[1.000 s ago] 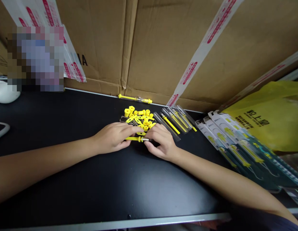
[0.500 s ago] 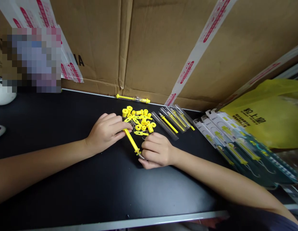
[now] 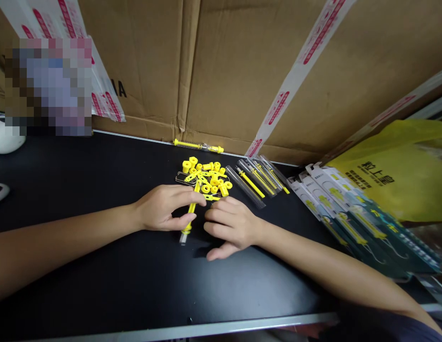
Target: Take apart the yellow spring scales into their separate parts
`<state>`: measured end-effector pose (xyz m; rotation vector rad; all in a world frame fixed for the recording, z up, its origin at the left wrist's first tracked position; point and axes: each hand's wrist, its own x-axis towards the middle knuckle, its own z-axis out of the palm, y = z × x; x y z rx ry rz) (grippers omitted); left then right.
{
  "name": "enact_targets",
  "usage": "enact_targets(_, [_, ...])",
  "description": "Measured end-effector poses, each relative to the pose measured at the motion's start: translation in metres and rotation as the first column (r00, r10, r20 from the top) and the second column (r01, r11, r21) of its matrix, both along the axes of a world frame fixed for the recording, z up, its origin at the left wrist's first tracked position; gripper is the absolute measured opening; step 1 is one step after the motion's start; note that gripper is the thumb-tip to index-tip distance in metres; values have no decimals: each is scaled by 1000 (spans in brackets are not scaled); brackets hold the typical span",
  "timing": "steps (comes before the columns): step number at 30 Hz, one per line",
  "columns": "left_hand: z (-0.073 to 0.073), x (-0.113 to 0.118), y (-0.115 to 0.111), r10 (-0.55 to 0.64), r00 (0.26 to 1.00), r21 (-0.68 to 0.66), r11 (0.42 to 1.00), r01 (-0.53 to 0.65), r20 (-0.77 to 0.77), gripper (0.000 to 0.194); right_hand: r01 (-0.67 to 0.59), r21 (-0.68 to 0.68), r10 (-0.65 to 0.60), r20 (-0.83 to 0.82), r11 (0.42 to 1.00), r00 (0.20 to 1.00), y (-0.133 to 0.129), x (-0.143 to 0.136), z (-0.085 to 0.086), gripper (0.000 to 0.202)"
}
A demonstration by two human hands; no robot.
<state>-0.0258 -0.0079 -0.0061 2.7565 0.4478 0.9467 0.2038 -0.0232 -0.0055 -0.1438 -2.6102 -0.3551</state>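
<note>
My left hand (image 3: 169, 206) holds a yellow plastic rod (image 3: 192, 207) between thumb and fingers. The rod slants toward me, with a flange and a clear or silvery end piece (image 3: 183, 238) at its near end. Just to the right is my right hand (image 3: 231, 225), its fingers curled and the thumb apart, with nothing visible in it. Beyond both hands lies a pile of yellow plastic parts (image 3: 214, 180), caps and rings among thin metal wire pieces. A wire loop (image 3: 183, 177) sticks out at the pile's left side.
Clear tubes with yellow rods (image 3: 256, 178) lie right of the pile. An assembled yellow piece (image 3: 197, 146) rests near the cardboard box (image 3: 235, 76) at the back. Packaged items (image 3: 352, 218) and a yellow bag (image 3: 395, 166) are at the right. A white object (image 3: 7, 137) stands far left.
My left hand has moved slightly right and turned the rod, so its near end now points left of before. My right hand has let go of the rod's near end and its thumb has spread.
</note>
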Motion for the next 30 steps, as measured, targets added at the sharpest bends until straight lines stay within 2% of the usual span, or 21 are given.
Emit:
enact_targets(4, [1,1,-1,-25,999,-79,997,23,-28,8,121,-201,-159,-186,972,970,5,0,-4,32])
enact_targets(8, [2,2,-1,-64,997,-116,992,58,-47,11,190,-348,-277,-219,918,936,8,-2,-8,37])
enact_targets(12, [3,2,-2,-102,992,-66,993,98,-72,11,232,-370,-306,-156,900,939,9,-2,-8,41])
enact_targets(16, [4,3,-4,-126,987,-31,992,123,-97,13,256,-332,-297,-76,908,952,9,-2,-7,21])
enact_targets(19, [5,3,-4,-137,984,1,990,138,-110,15,241,-310,-271,-57,920,961,9,-3,-7,17])
enact_targets(24, [4,2,-1,-70,993,-10,998,69,-97,16,186,-386,-232,-77,904,970,8,-3,-5,16])
enact_targets(30, [-2,4,0,12,1000,-80,997,-13,-8,28,136,-365,-190,-115,921,975,8,-2,-5,22])
